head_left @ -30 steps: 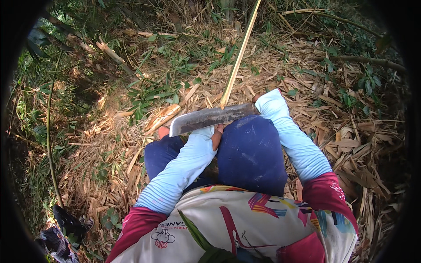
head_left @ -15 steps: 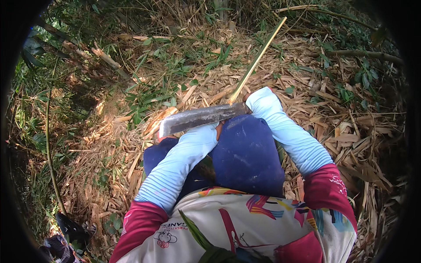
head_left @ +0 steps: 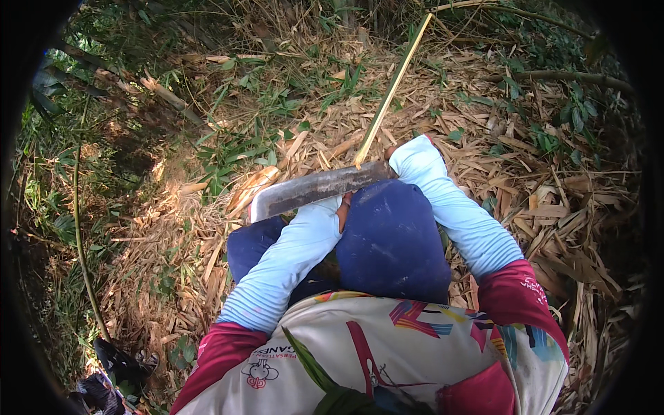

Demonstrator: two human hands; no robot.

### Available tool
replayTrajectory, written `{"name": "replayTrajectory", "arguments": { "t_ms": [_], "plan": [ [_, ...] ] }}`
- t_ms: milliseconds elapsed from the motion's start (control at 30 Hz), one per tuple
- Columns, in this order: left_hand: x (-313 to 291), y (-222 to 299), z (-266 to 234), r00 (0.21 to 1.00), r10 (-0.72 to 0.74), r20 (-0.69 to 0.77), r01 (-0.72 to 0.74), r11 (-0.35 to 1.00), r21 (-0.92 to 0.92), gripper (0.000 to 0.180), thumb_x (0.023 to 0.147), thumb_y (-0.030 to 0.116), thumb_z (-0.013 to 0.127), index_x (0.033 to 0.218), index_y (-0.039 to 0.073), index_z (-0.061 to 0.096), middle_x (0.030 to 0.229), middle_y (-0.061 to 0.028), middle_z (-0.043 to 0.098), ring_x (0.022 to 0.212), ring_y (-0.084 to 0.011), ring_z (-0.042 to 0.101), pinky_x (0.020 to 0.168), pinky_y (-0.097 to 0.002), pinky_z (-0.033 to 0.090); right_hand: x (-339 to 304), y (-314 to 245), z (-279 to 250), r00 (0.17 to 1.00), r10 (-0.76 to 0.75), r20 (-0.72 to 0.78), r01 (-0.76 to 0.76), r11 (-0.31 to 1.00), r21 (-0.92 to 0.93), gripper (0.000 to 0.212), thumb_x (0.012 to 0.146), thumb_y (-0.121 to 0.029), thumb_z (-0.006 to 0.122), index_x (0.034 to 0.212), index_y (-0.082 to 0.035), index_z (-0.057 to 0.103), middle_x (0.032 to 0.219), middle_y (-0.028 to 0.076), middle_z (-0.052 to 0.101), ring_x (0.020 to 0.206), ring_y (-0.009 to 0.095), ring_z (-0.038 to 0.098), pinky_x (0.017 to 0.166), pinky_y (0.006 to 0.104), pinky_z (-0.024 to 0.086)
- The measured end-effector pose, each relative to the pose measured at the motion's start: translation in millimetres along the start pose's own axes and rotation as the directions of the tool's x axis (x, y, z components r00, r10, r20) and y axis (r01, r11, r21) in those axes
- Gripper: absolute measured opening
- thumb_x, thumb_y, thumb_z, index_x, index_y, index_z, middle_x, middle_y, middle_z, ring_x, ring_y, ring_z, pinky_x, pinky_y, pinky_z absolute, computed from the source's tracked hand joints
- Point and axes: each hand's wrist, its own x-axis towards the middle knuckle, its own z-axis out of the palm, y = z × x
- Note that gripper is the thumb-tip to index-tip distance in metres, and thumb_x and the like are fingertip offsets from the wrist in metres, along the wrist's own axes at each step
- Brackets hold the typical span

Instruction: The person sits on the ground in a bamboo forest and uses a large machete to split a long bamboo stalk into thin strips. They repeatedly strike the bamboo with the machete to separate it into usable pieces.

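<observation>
A long grey chopping knife [head_left: 311,190] lies crosswise over my blue-trousered knees [head_left: 391,242], its blunt tip pointing left. My right hand [head_left: 409,158], mostly covered by a pale blue sleeve, grips the knife's handle end. A thin yellow bamboo strip [head_left: 391,93] rises from the blade's edge and leans up and to the right. My left hand [head_left: 340,209] is just below the blade, fingers closed where the strip's lower end is hidden.
Dry bamboo leaves [head_left: 553,207] cover the ground all around. Green weeds [head_left: 235,149] grow ahead on the left. A fallen branch [head_left: 567,76] lies at the upper right, a thin stem [head_left: 76,235] stands at the left, and a dark bundle [head_left: 114,363] lies at the lower left.
The bamboo strip has tipped from near upright to leaning right. The knife and both hands have stayed over the knees, shifting only slightly.
</observation>
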Motion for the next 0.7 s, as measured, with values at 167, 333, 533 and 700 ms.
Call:
{"name": "replayTrajectory", "arguments": {
  "t_ms": [167, 333, 533, 700],
  "plan": [
    [-7, -2, -5, 0.983, -0.17, 0.073, 0.174, 0.984, -0.051, 0.024, 0.097, 0.02, 0.051, 0.113, 0.004, 0.057, 0.097, -0.0184, 0.064, 0.093, -0.0342, 0.06, 0.086, -0.0373, 0.045, 21, 18, 28, 0.995, 0.094, -0.019, -0.093, 0.995, 0.019, 0.038, 0.076, -0.031, 0.067, 0.111, -0.016, 0.068, 0.101, 0.016, 0.07, 0.094, 0.032, 0.069, 0.084, 0.0399, 0.053],
    [-30, 1, -9, 0.98, -0.149, 0.131, 0.186, 0.919, -0.349, 0.019, 0.094, 0.011, 0.054, 0.111, 0.003, 0.054, 0.092, -0.0136, 0.062, 0.085, -0.0219, 0.06, 0.08, -0.0323, 0.047, 2, 23, 15, 0.986, 0.167, 0.009, -0.166, 0.972, 0.164, 0.038, 0.072, -0.03, 0.071, 0.106, -0.013, 0.067, 0.102, 0.018, 0.07, 0.098, 0.036, 0.068, 0.085, 0.0415, 0.053],
    [11, 33, -32, 0.931, -0.326, 0.162, 0.336, 0.941, -0.038, 0.019, 0.095, 0.013, 0.054, 0.11, 0.001, 0.054, 0.094, -0.0154, 0.063, 0.087, -0.0256, 0.059, 0.08, -0.034, 0.047, 5, -6, -14, 0.986, 0.105, 0.132, -0.113, 0.992, 0.06, 0.038, 0.073, -0.032, 0.069, 0.108, -0.014, 0.07, 0.101, 0.017, 0.071, 0.094, 0.032, 0.07, 0.08, 0.0405, 0.054],
    [11, 23, -33, 0.94, -0.279, 0.197, 0.29, 0.957, -0.029, 0.021, 0.096, 0.017, 0.054, 0.108, 0.001, 0.054, 0.092, -0.0182, 0.062, 0.085, -0.0313, 0.059, 0.078, -0.0368, 0.047, 17, -4, -2, 0.995, -0.1, 0.021, 0.101, 0.989, -0.112, 0.038, 0.076, -0.033, 0.066, 0.108, -0.012, 0.069, 0.096, 0.014, 0.072, 0.093, 0.029, 0.071, 0.079, 0.0391, 0.054]
  ]
}}
